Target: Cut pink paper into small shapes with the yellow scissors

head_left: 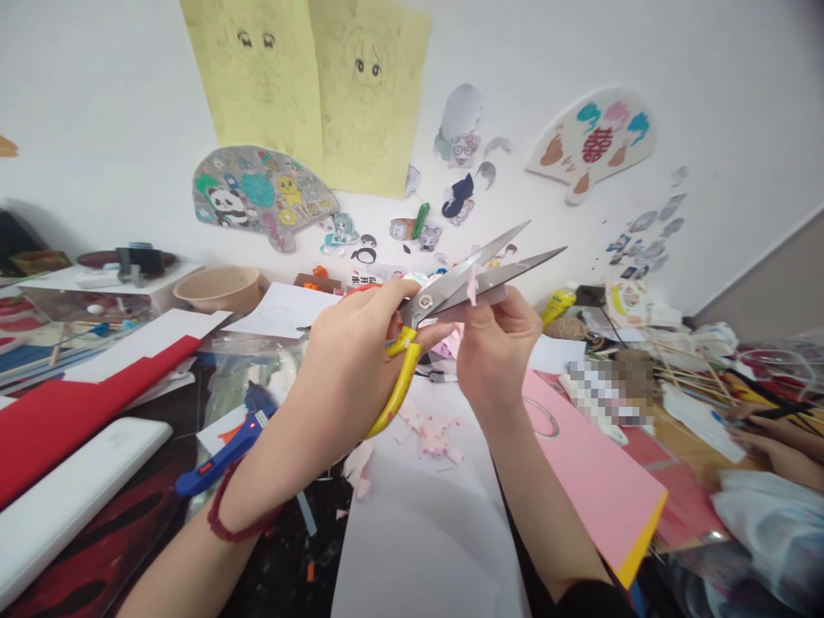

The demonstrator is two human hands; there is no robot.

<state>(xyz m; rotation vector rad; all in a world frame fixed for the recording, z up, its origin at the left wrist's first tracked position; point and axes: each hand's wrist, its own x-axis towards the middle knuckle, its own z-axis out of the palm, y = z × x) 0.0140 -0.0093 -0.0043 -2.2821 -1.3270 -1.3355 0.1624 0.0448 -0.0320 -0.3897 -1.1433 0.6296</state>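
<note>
My left hand [354, 352] is closed around the yellow handles of a pair of scissors [425, 302], whose blades stand apart and point up to the right. A small pale pink scrap [472, 285] sits at the blades, in front of the fingertips of my right hand [497, 343]. Those fingers are pinched together just below the blades and seem to hold the scrap. Below both hands, several torn pink scraps [434, 433] lie on a white sheet [425, 532]. Part of the pink material behind the scissors is hidden by my hands.
A blue glue gun [225, 455] lies left of my left forearm, near a long white box [83, 506] and red sheet [96, 403]. Pink card [592, 481] lies to the right. A beige bowl [219, 287] stands behind. Another person's hand [778, 446] shows at far right.
</note>
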